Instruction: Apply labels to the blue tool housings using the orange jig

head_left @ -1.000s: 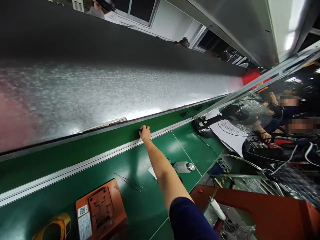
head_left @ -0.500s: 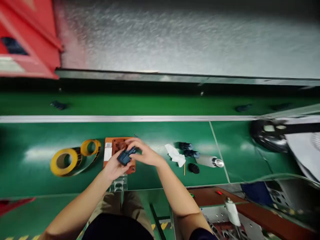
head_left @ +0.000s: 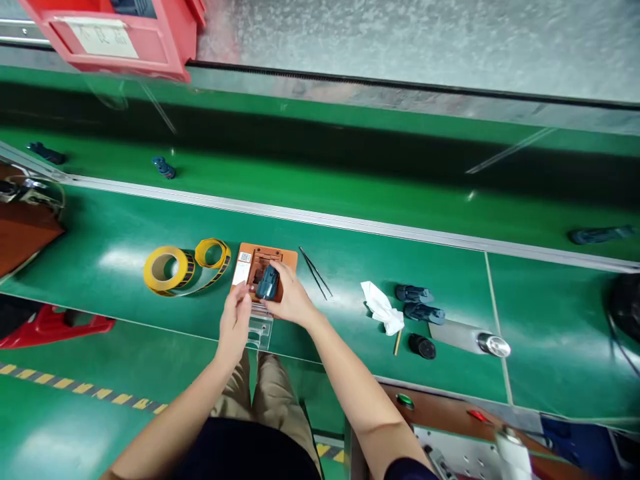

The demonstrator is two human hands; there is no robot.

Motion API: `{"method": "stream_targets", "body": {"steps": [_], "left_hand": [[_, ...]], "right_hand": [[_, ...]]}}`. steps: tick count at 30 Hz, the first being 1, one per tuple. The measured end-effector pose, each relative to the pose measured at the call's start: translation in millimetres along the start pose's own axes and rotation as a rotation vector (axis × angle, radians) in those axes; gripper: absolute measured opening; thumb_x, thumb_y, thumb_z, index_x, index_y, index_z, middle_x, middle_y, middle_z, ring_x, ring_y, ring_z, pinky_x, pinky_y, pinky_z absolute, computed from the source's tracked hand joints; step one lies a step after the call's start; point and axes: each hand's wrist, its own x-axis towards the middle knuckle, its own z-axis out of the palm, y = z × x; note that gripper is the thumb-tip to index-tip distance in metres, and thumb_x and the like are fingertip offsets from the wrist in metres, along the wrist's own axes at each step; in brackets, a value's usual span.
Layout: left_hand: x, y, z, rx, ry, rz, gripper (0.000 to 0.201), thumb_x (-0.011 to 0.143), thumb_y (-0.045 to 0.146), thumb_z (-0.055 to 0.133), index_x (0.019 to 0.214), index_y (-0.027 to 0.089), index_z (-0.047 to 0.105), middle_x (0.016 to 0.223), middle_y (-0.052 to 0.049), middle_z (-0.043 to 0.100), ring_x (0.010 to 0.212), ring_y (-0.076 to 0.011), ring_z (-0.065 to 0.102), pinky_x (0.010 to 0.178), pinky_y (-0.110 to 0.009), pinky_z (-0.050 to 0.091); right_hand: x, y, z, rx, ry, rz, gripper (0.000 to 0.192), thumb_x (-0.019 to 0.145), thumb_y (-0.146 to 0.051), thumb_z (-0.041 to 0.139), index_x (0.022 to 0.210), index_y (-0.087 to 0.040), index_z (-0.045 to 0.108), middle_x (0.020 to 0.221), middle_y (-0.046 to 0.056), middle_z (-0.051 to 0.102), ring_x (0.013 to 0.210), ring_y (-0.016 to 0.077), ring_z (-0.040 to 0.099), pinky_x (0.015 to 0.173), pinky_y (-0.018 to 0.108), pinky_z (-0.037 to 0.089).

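Note:
A small dark blue plastic part [head_left: 267, 283] sits on the orange fixture block [head_left: 261, 263] at the near edge of the green bench. My right hand [head_left: 290, 300] grips the part from the right, pressing it onto the block. Fingers of my left hand [head_left: 235, 320] rest against the left near corner of the block, beside its white label. A clear plastic piece [head_left: 261, 331] lies just below the block, between my hands.
Two yellow tape rolls [head_left: 167, 269] lie left of the block, tweezers [head_left: 315, 272] to its right. Further right are a white cloth [head_left: 381, 307], dark parts [head_left: 419, 303] and a metal-capped bottle [head_left: 470, 339]. The conveyor belt [head_left: 320, 187] carries loose dark parts; a red bin [head_left: 115, 33] hangs above.
My right arm came back from the conveyor rail, and my head turned down to the bench. Both hands now hold the dark blue part down on the orange block.

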Motion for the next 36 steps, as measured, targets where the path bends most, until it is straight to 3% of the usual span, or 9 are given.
{"method": "stream_targets", "body": {"steps": [5, 11, 16, 18, 23, 28, 32, 34, 36], "left_hand": [[-18.3, -47.9, -42.8, 0.172, 0.151, -0.047, 0.051, 0.092, 0.06, 0.055, 0.127, 0.022, 0.052, 0.136, -0.014, 0.056, 0.124, -0.0265, 0.057, 0.109, -0.045, 0.044], [-33.4, -82.6, -56.5, -0.108, -0.32, -0.278, 0.062, 0.091, 0.058, 0.058, 0.136, 0.025, 0.031, 0.113, -0.01, 0.067, 0.108, -0.0243, 0.066, 0.102, -0.046, 0.048], [-32.8, -61.7, -71.2, -0.247, -0.407, -0.231, 0.041, 0.097, 0.052, 0.052, 0.128, 0.024, 0.049, 0.093, -0.005, 0.068, 0.09, -0.0213, 0.066, 0.091, -0.039, 0.05], [-22.2, -44.8, -73.4, -0.386, -0.448, -0.274, 0.045, 0.099, 0.055, 0.046, 0.125, 0.02, 0.057, 0.097, -0.009, 0.069, 0.095, -0.0235, 0.067, 0.092, -0.041, 0.05], [31.9, -0.7, -49.1, -0.602, -0.554, -0.378, 0.062, 0.092, 0.059, 0.058, 0.139, 0.019, 0.049, 0.106, -0.013, 0.07, 0.091, -0.0248, 0.068, 0.077, -0.04, 0.057], [71.3, 7.0, -25.4, -0.423, -0.565, -0.464, 0.057, 0.083, 0.047, 0.074, 0.127, 0.015, 0.056, 0.096, -0.011, 0.072, 0.078, -0.0196, 0.07, 0.073, -0.036, 0.058], [77.8, -18.4, -67.2, 0.026, -0.436, -0.009, 0.047, 0.092, 0.045, 0.064, 0.131, 0.022, 0.058, 0.104, -0.01, 0.073, 0.089, -0.0223, 0.071, 0.082, -0.04, 0.058], [82.4, -34.0, -114.6, 0.422, -0.196, 0.367, 0.036, 0.092, 0.045, 0.064, 0.119, 0.023, 0.066, 0.11, -0.012, 0.073, 0.102, -0.0257, 0.069, 0.094, -0.045, 0.054], [91.4, -47.2, -169.1, 0.763, 0.004, 0.623, 0.052, 0.084, 0.05, 0.073, 0.126, 0.021, 0.063, 0.121, -0.016, 0.071, 0.117, -0.033, 0.064, 0.104, -0.052, 0.048]], "right_hand": [[37.8, 25.7, 6.2, -0.116, 0.032, -0.026, 0.092, 0.067, -0.031, 0.08, 0.148, -0.016, 0.038, 0.145, 0.018, 0.05, 0.133, 0.0382, 0.043, 0.113, 0.06, 0.036], [34.8, 53.2, 14.0, -0.15, -0.042, -0.072, 0.098, 0.074, -0.049, 0.079, 0.156, -0.025, 0.03, 0.155, 0.013, 0.043, 0.143, 0.0369, 0.034, 0.118, 0.06, 0.03], [23.5, 56.4, 18.1, -0.286, -0.053, -0.115, 0.09, 0.088, -0.066, 0.058, 0.16, -0.026, 0.022, 0.165, 0.012, 0.028, 0.151, 0.0357, 0.022, 0.122, 0.06, 0.022], [15.9, 57.9, 16.2, -0.331, 0.068, -0.111, 0.073, 0.096, -0.059, 0.049, 0.158, -0.026, 0.029, 0.161, 0.012, 0.035, 0.15, 0.0334, 0.025, 0.121, 0.058, 0.025], [-24.6, 92.9, 10.7, -0.545, 0.699, 0.134, 0.045, 0.098, -0.041, 0.052, 0.137, -0.019, 0.058, 0.132, 0.017, 0.06, 0.126, 0.0321, 0.051, 0.109, 0.057, 0.035], [-55.6, 130.1, 20.2, -0.694, 0.843, 0.364, 0.049, 0.093, -0.049, 0.054, 0.122, -0.013, 0.069, 0.112, 0.02, 0.063, 0.11, 0.0365, 0.056, 0.094, 0.056, 0.039], [-58.8, 131.7, 25.4, -0.702, 0.85, 0.447, 0.05, 0.092, -0.053, 0.052, 0.115, -0.014, 0.074, 0.104, 0.019, 0.064, 0.101, 0.036, 0.056, 0.084, 0.049, 0.04], [-58.1, 132.0, 24.8, -0.708, 0.844, 0.425, 0.052, 0.092, -0.054, 0.051, 0.113, -0.012, 0.074, 0.1, 0.019, 0.065, 0.098, 0.0354, 0.057, 0.083, 0.048, 0.04], [-57.5, 134.1, 23.9, -0.709, 0.84, 0.392, 0.054, 0.093, -0.055, 0.05, 0.11, -0.011, 0.075, 0.097, 0.018, 0.065, 0.096, 0.0346, 0.058, 0.084, 0.048, 0.041]]}}
